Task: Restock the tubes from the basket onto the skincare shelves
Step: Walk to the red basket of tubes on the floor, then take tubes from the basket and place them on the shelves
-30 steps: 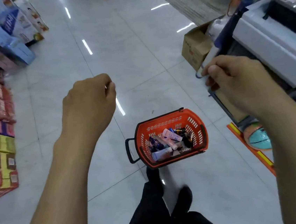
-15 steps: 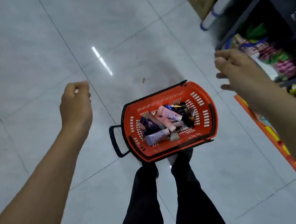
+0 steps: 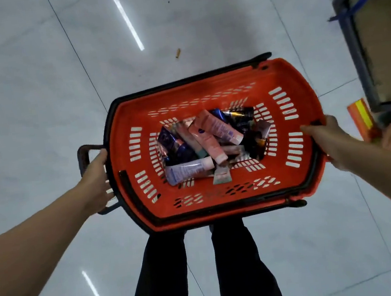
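Grey polished tiles make up the floor [image 3: 27, 93], which fills most of the view; on it, just ahead of a pair of dark trouser legs [image 3: 235, 264], is the orange basket [image 3: 220, 208] with its black rim; whether it stands on the tiles or hangs just above them cannot be told. A dark-framed shelf unit [image 3: 352, 42] shows at the upper right, near the basket; no skincare shelves are in sight, so the step in hand looks like taking up the basket to carry it to them, and the restocking itself is not yet begun.

To do this well, lift evenly from both ends and keep the basket level, since the load is loose and would slide to the lower side; a firm hold under the rim would serve better than fingertips on top.

The left hand [image 3: 95, 180] reaches into the black handle [image 3: 83, 154] at the basket's left end, fingers curled round it; the right hand [image 3: 331, 138] lies on the right rim, fingers stretched along it; whether its thumb hooks beneath cannot be told. The tubes [image 3: 203, 144], pink, lilac and dark blue, lie heaped crosswise on the basket's bottom, none taken out.
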Tool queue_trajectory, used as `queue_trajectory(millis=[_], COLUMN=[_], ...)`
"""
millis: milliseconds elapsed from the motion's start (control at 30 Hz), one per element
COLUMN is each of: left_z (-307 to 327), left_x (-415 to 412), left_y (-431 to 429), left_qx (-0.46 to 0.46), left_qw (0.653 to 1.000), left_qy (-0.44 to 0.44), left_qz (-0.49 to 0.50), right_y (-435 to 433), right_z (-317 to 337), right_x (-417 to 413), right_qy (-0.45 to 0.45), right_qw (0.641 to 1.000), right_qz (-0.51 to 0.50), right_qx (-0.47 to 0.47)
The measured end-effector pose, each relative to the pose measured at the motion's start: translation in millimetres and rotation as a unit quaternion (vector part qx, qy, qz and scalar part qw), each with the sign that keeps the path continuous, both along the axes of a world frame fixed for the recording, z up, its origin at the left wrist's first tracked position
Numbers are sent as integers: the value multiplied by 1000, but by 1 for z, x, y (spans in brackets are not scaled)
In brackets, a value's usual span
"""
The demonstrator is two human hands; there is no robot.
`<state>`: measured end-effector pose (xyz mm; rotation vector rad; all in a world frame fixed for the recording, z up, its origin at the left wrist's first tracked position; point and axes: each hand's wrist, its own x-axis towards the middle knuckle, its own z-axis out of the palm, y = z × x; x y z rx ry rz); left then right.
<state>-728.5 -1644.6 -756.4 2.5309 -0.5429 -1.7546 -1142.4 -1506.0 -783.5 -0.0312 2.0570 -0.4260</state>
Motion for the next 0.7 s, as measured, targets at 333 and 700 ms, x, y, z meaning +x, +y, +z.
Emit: queue_trajectory(millis=[333,700], left_z=[40,291], left_x=[-2,-61], left_y=[-14,-36], left_qx=[-39,-267], left_qw=[998,945], left_qy=[3,-44], left_qz=[-53,-183], right_y=[16,69], right_z=[60,319], right_x=[-17,-9], right_qy=[-49,85], right_qw=[998,970], right_qz=[-38,-209], right_qx=[5,-92])
